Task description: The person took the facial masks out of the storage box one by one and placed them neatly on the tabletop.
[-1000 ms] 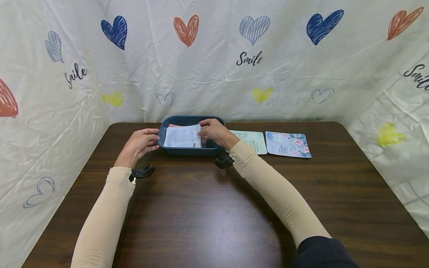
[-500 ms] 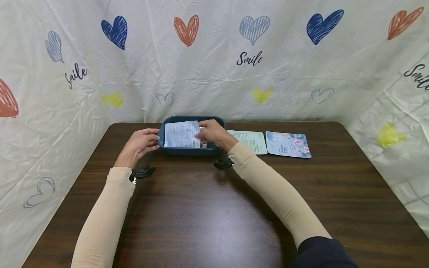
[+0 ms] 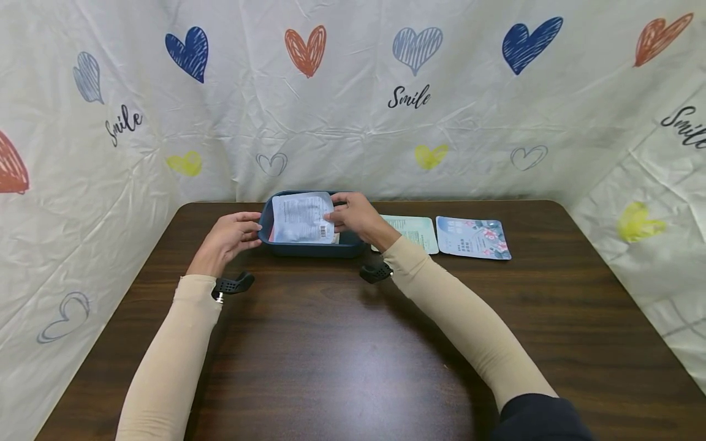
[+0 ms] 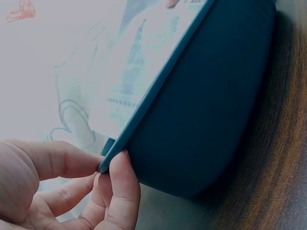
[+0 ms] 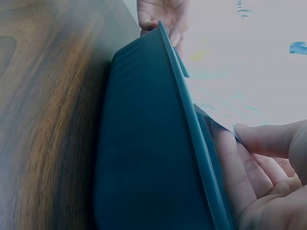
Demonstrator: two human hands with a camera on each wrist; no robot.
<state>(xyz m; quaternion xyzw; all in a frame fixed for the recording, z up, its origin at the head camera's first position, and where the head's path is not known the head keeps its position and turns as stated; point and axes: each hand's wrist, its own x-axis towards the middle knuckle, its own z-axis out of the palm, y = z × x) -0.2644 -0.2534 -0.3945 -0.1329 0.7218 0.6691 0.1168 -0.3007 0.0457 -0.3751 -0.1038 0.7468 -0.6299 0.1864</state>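
Note:
A dark blue rectangular bin (image 3: 311,250) stands at the back of the table. My left hand (image 3: 227,237) pinches its left rim between thumb and fingers, seen close in the left wrist view, with the bin's wall (image 4: 201,105) beside it. My right hand (image 3: 361,217) pinches the right edge of a pale blue sheet mask packet (image 3: 300,217), printed side and barcode up. The packet is tilted and raised over the bin's opening. In the right wrist view, the thumb of my right hand (image 5: 268,177) presses on the packet's edge. A bit of pink shows beneath it.
Right of the bin lie a mint green packet (image 3: 415,231), partly behind my right hand, and a blue floral packet (image 3: 474,237). A white curtain (image 3: 353,122) with hearts hangs behind the brown table (image 3: 331,343).
The pale blue packet has risen and shifted slightly right with my right hand, showing pink below it at the bin's left. My left hand has stayed at the rim.

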